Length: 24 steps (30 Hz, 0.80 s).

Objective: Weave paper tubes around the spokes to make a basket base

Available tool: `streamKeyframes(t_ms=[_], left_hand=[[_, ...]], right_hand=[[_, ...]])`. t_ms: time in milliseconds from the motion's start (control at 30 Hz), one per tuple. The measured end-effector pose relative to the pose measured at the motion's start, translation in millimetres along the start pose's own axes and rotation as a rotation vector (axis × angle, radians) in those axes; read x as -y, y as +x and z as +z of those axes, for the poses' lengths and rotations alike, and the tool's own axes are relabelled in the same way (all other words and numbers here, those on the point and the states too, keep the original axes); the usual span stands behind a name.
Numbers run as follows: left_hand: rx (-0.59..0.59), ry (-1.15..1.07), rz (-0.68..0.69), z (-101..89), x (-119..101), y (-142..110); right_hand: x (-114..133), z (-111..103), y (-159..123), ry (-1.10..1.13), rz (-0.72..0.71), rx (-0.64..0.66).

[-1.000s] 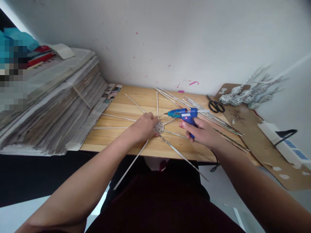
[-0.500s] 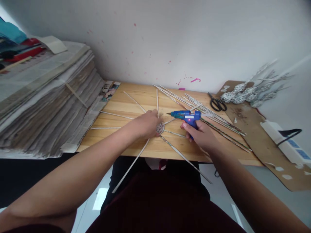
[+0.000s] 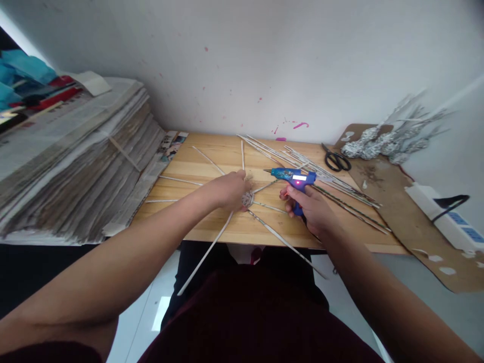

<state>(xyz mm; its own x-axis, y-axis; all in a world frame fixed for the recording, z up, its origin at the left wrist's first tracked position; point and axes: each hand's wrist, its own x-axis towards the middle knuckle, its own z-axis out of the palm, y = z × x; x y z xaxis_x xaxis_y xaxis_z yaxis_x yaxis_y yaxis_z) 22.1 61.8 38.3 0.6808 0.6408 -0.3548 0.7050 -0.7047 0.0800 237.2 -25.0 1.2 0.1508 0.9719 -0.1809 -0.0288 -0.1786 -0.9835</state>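
A small woven disc of rolled newspaper (image 3: 248, 199) lies on the wooden board (image 3: 196, 222), with long paper spokes (image 3: 206, 256) fanning out from it over the front edge. My left hand (image 3: 229, 189) presses down on the disc's left side, fingers curled over it. My right hand (image 3: 306, 205) grips a blue glue gun (image 3: 293, 177) by its handle. The gun's nozzle points left, a short way above and right of the disc, and a red light glows on its body.
A tall stack of newspapers (image 3: 75, 161) fills the left. A bundle of paper tubes (image 3: 321, 176) and black scissors (image 3: 336, 160) lie at the right of the board. Beyond are woven paper pieces (image 3: 385, 143) on brown cardboard (image 3: 401, 217) and a white power strip (image 3: 442, 216).
The glue gun has drawn slightly right and back from the disc. My left hand stays on the disc. The view has shifted a little.
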Motion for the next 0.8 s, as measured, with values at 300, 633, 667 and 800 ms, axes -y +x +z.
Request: streamKeyframes(t_ms=[300,633,667,800], left_hand=[[-0.133,-0.047,-0.054,12.5,-7.7,-16.3],[-0.156,-0.050,-0.027,13.6,0.5,-17.4],[-0.152,-0.054,-0.016,12.3,1.6,-16.5],[-0.156,-0.069,0.025,12.6,6.2,-14.3]], right_hand=[[-6.1,-3.1,-1.0,0.044,-0.021,0.015],[-8.2,-7.6,0.3,0.114,0.019,0.041],[-8.4,-7.4,0.4,0.111,0.020,0.041],[-8.8,-6.6,0.8,0.115,0.027,0.035]])
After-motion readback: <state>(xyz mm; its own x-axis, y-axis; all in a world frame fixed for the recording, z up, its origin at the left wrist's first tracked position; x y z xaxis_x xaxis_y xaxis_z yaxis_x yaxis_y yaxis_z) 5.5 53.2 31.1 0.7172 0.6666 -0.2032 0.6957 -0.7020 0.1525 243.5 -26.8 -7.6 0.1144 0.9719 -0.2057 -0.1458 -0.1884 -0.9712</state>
